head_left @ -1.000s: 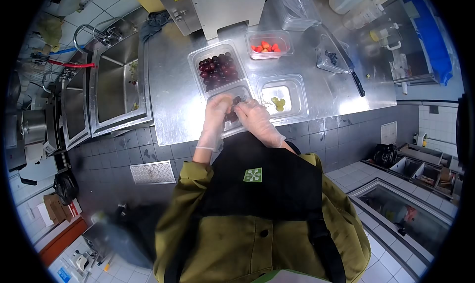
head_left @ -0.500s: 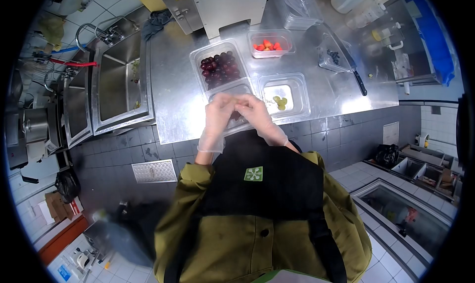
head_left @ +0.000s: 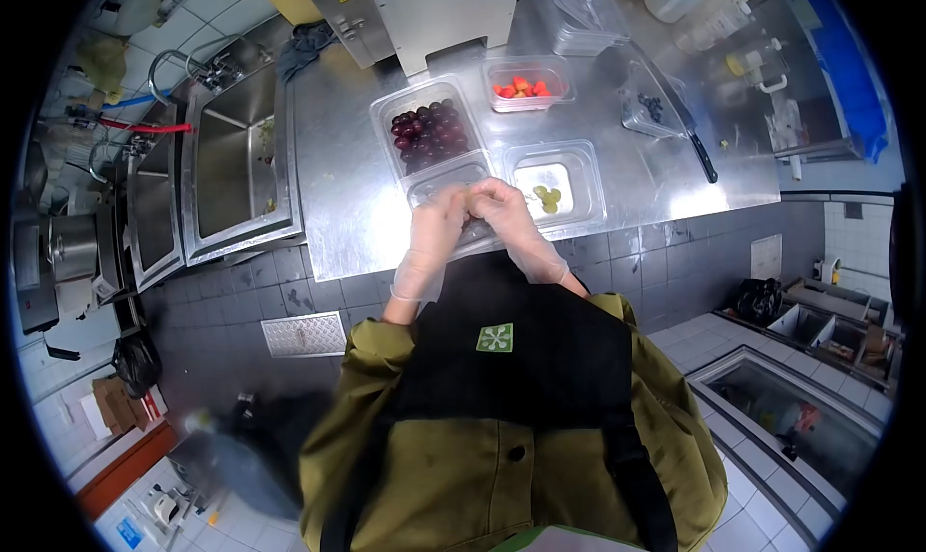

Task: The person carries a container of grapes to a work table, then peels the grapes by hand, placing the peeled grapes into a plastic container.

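My left hand point(head_left: 439, 229) and my right hand point(head_left: 506, 216), both in clear gloves, meet at the fingertips. Their fingers are pinched together, and whatever they hold is too small and covered to make out. Beneath them is a clear plastic container point(head_left: 449, 178), partly hidden by the hands. Just beyond it, dark red grapes point(head_left: 427, 137) fill a larger clear tub point(head_left: 384, 118). To the right of my right hand, a few cut green grapes point(head_left: 548, 200) lie in another clear container point(head_left: 590, 188).
Cut strawberries point(head_left: 522, 89) sit in a tub behind. Farther right, a long knife point(head_left: 702, 157) lies beside a container of blueberries point(head_left: 652, 107). A steel machine point(head_left: 449, 17) stands at the back of the steel table point(head_left: 338, 186); a sink point(head_left: 231, 166) is at left.
Both hands have shifted slightly to the right, the left one most. Their fingertips remain together. The containers stay as they were.
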A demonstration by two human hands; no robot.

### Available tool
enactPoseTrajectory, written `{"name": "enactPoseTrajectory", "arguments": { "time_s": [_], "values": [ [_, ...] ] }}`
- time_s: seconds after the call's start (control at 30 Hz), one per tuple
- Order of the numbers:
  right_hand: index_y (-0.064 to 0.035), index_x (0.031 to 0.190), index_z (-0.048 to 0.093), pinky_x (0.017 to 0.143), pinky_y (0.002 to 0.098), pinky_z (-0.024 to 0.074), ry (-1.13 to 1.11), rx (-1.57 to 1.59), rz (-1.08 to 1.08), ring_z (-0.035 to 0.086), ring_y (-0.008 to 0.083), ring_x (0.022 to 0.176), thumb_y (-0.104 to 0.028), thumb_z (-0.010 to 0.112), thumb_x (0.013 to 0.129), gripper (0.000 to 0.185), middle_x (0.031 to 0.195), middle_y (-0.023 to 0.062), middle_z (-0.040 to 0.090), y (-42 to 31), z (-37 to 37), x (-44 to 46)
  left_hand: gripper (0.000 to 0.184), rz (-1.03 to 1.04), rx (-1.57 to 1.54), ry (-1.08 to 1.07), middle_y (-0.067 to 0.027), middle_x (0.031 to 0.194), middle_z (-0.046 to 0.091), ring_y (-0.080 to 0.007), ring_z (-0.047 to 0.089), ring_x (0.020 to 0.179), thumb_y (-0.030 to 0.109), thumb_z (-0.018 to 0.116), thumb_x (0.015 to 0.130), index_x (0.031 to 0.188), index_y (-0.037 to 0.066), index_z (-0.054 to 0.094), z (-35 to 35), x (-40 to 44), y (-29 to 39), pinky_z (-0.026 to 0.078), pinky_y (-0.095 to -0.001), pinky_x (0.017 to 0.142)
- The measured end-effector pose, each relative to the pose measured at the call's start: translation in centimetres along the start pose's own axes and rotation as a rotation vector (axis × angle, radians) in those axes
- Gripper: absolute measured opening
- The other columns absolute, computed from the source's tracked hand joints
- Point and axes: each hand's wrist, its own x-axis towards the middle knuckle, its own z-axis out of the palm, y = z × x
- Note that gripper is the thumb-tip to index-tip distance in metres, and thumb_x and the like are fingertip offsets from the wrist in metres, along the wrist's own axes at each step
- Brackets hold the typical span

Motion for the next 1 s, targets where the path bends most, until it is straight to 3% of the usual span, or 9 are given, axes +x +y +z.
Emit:
{"name": "enactPoseTrajectory", "arguments": {
  "time_s": [0.07, 0.17, 0.37, 0.47, 0.57, 0.67, 0.77, 0.87, 1.0],
  "values": [
    [0.0004, 0.093, 0.058, 0.068, 0.0239, 0.0457, -0.015, 0.019, -0.029, 0.059, 0.012, 0.075, -0.004, 0.055, 0.084, 0.01, 0.08, 0.0063, 0.062, 0.2, -0.2, 0.0, 0.015, -0.103, -0.094, -0.023, -0.0156, 0.074, 0.065, -0.0292, 0.065, 0.067, 0.015, 0.053, 0.088, 0.096, 0.004, 0.061, 0.0, 0.0, 0.2, 0.051, -0.0367, 0.061],
    [0.0005, 0.093, 0.058, 0.069, 0.0239, 0.0456, -0.042, 0.053, 0.03, 0.059, 0.0121, 0.076, -0.004, 0.055, 0.084, 0.011, 0.081, 0.0065, 0.062, -2.2, 0.8, -1.0, 0.014, -0.043, -0.076, 0.085, -0.014, 0.07, 0.065, -0.0235, 0.066, 0.063, 0.014, 0.055, 0.088, 0.094, 0.003, 0.06, 0.6, 0.1, -1.2, 0.051, -0.0332, 0.059],
    [-0.0001, 0.092, 0.06, 0.07, 0.0235, 0.0433, -0.096, 0.053, 0.093, 0.055, 0.0102, 0.073, -0.005, 0.057, 0.081, 0.013, 0.079, 0.0038, 0.06, -3.0, 0.6, -1.0, 0.011, -0.18, -0.305, -0.001, -0.0105, 0.07, 0.064, -0.0162, 0.064, 0.062, 0.012, 0.056, 0.088, 0.091, 0.001, 0.056, 0.2, -0.2, -0.1, 0.05, -0.0289, 0.058],
    [-0.0003, 0.091, 0.06, 0.068, 0.023, 0.0422, -0.091, 0.064, 0.097, 0.054, 0.0106, 0.073, -0.005, 0.057, 0.08, 0.013, 0.079, 0.0037, 0.059, -1.9, 0.0, -0.5, 0.009, -0.136, -0.239, -0.062, -0.0041, 0.071, 0.062, -0.0078, 0.058, 0.065, 0.007, 0.054, 0.089, 0.095, 0.001, 0.055, 0.4, -0.3, -0.2, 0.048, -0.0232, 0.06],
    [0.001, 0.093, 0.06, 0.07, 0.0225, 0.0422, -0.09, 0.121, 0.124, 0.055, 0.0109, 0.075, -0.006, 0.056, 0.081, 0.015, 0.079, 0.0037, 0.058, -1.8, -0.5, -0.5, 0.009, -0.148, -0.257, -0.089, -0.0056, 0.075, 0.062, -0.0079, 0.058, 0.069, 0.007, 0.053, 0.09, 0.097, 0.001, 0.055, 0.5, -0.3, -0.3, 0.048, -0.0228, 0.064],
    [0.0015, 0.096, 0.059, 0.072, 0.0227, 0.0419, -0.091, 0.254, 0.153, 0.054, 0.0112, 0.077, -0.007, 0.056, 0.081, 0.018, 0.082, 0.0037, 0.058, -0.3, -1.2, 0.4, 0.01, -0.104, -0.345, -0.006, -0.012, 0.079, 0.064, -0.0193, 0.064, 0.07, 0.008, 0.054, 0.087, 0.096, 0.003, 0.056, 1.3, -0.3, -0.7, 0.05, -0.0307, 0.063],
    [0.0012, 0.1, 0.058, 0.074, 0.0234, 0.0423, -0.01, 0.357, 0.153, 0.054, 0.0119, 0.081, -0.008, 0.057, 0.082, 0.02, 0.087, 0.0044, 0.058, -0.6, -0.9, 0.2, 0.013, 0.184, -0.166, 0.113, -0.0116, 0.087, 0.061, -0.0243, 0.062, 0.074, 0.006, 0.058, 0.083, 0.096, 0.006, 0.058, 1.8, -0.2, -0.9, 0.049, -0.0334, 0.065],
    [0.0015, 0.102, 0.057, 0.076, 0.0249, 0.0435, 0.051, 0.385, 0.147, 0.054, 0.0126, 0.082, -0.008, 0.058, 0.083, 0.022, 0.091, 0.0058, 0.059, -1.2, -0.5, -0.2, 0.016, 0.243, -0.023, 0.173, -0.0107, 0.088, 0.058, -0.0282, 0.06, 0.075, 0.005, 0.062, 0.078, 0.094, 0.008, 0.059, 1.1, -0.2, 0.2, 0.049, -0.0361, 0.065],
    [-0.0018, 0.101, 0.057, 0.083, 0.0293, 0.0455, -0.008, 0.394, 0.106, 0.058, 0.0166, 0.088, -0.007, 0.057, 0.086, 0.016, 0.093, 0.0065, 0.06, -0.6, -0.8, -0.1, 0.017, 0.269, 0.081, 0.17, -0.0083, 0.081, 0.057, -0.0256, 0.06, 0.07, 0.007, 0.066, 0.076, 0.091, 0.008, 0.06, 0.9, -0.1, 0.5, 0.048, -0.035, 0.06]
  ]
}}
